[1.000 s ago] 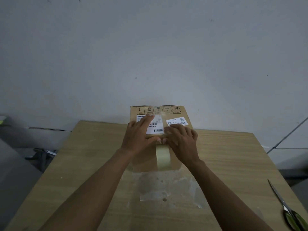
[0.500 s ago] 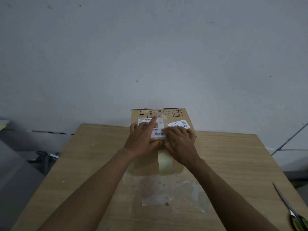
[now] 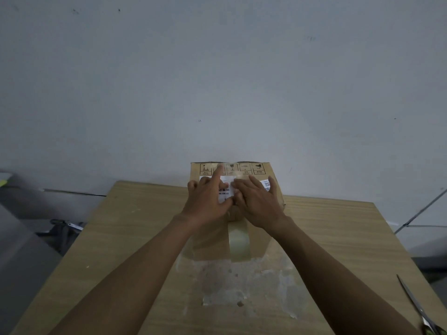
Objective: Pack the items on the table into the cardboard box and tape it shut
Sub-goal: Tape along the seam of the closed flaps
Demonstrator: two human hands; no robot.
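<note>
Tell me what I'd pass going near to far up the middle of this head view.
Whitish patch on the table → tape strip down the cardboard box front → left hand beside right hand on top → printed symbols → wall.

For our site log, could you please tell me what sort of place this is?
Probably a plain packing station: a labelled box on a wooden table, scissors at its edge, bare wall behind.

Closed box (image 3: 210, 245) on table (image 3: 338, 238); left hand (image 3: 208, 204), right hand (image 3: 258, 201) flat on top; tape (image 3: 238, 243) down front; scissors (image 3: 418, 308) right.
</note>
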